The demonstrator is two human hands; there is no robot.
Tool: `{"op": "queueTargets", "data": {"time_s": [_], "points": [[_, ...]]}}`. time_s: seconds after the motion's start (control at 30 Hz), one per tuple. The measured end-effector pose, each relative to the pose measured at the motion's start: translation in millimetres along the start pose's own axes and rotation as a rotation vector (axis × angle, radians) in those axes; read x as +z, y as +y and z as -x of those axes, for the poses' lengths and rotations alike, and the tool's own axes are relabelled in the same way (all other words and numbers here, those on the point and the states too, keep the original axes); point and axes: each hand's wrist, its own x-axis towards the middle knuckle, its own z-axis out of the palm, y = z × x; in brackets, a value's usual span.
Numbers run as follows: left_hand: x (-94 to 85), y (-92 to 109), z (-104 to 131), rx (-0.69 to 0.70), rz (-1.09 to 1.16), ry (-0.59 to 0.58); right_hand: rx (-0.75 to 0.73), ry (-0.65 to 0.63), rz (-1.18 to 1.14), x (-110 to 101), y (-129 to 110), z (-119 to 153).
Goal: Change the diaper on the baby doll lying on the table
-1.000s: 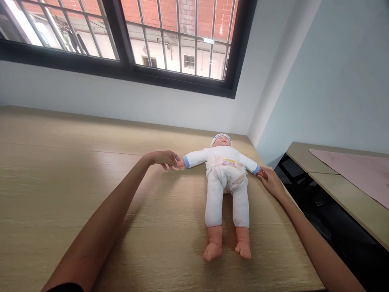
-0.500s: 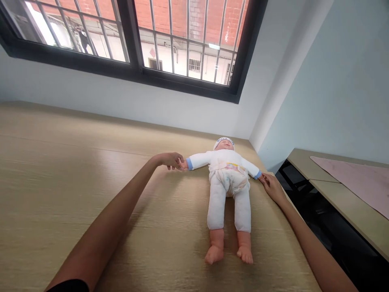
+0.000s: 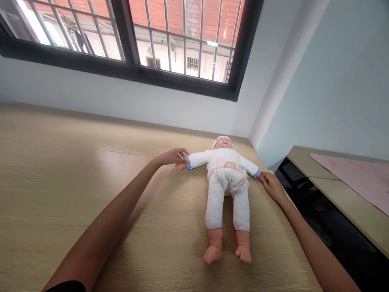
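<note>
The head view shows a doll [image 3: 225,155], which lies on its back on a wooden table [image 3: 75,170], near the right edge. Its head points to the wall [image 3: 121,100] and its feet to the person. Its arms are spread to both sides, and its legs lie straight, slightly apart. It wears a white cap [image 3: 216,141] with dark letters and a diaper [image 3: 227,177] around the hips.

The left hand [image 3: 173,157] is at one wrist of the doll. Its fingers are bent over the blue cuff [image 3: 189,166], and the small hand shows below them; I cannot tell whether they close on it. The right hand [image 3: 272,186] rests at the table edge, with its fingers narrow, holding the doll's other hand, just beyond the second cuff [image 3: 257,173].

Behind the table is a barred window [image 3: 188,87] with a dark frame. At right, a pink cloth [image 3: 355,174] lies on another table [image 3: 325,185].
</note>
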Motion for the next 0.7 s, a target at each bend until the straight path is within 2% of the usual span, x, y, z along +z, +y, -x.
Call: {"op": "queueTargets", "data": {"time_s": [0.1,0.33,0.53,0.63,0.7], "points": [[8.5,1,-6,0.084,-0.019,0.071,0.005,-0.003,0.001,-1,0,0],[17.8,-5,-14,0.126,-0.089,0.082,-0.01,0.014,-0.008,1,0,0],[18.7,3,-8,0.111,-0.195,0.023,-0.024,0.027,-0.017,3,2,0],[23.4,6,-9,0.093,-0.316,-0.052,-0.024,0.045,-0.017,5,4,0],[28.5,7,-12,0.067,-0.42,-0.059,-0.025,0.062,-0.012,7,5,1]]}}
